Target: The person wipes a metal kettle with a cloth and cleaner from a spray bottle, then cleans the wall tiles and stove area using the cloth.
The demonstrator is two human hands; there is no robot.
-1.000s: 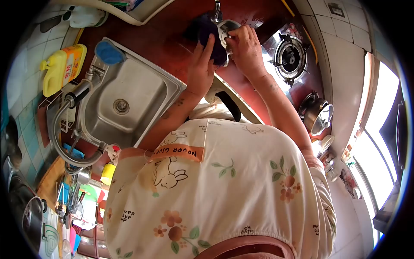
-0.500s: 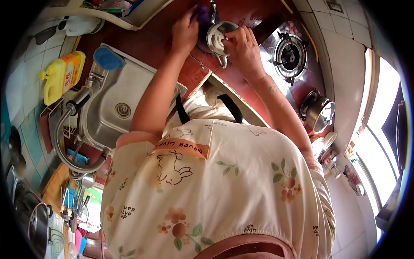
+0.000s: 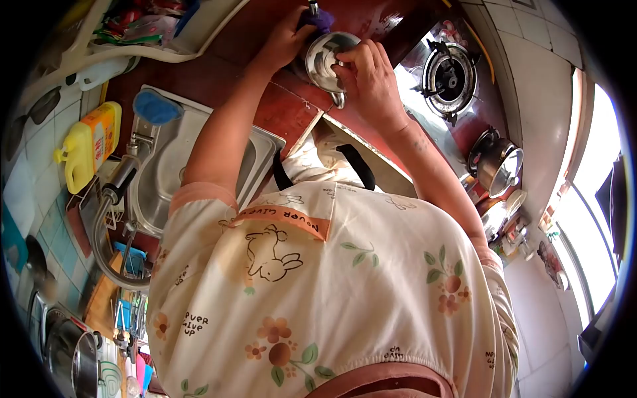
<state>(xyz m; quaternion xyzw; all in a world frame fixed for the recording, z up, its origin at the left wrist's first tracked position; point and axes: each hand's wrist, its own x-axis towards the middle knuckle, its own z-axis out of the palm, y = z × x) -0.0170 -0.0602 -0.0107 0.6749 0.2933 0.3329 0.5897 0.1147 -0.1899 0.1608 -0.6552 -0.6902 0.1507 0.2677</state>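
So, here's the shiny, round silver metal pot (image 3: 321, 61) on the glossy dark red counter (image 3: 219, 76), just in from the near edge, its curved silver handle (image 3: 340, 100) pointing my way. My right hand (image 3: 368, 74) has thumb and fingers closed on its right side; exactly which part they pinch, I can't tell. Over at the pot's far left, my left hand (image 3: 286, 41) is bent around the deep purple cloth (image 3: 322, 22). Crowding the right: a black-and-steel gas burner (image 3: 452, 81), and nearer me, by the counter's right edge, a steel pan with a glass lid (image 3: 496, 169). Leftward, my forearm blocks part of the stainless-steel sink (image 3: 159, 174); a rounded blue item (image 3: 157, 107) sits at its far left corner, a yellow plastic jug (image 3: 93, 142) just outside. A cream shelf (image 3: 215, 26) full of bags fills the far left.
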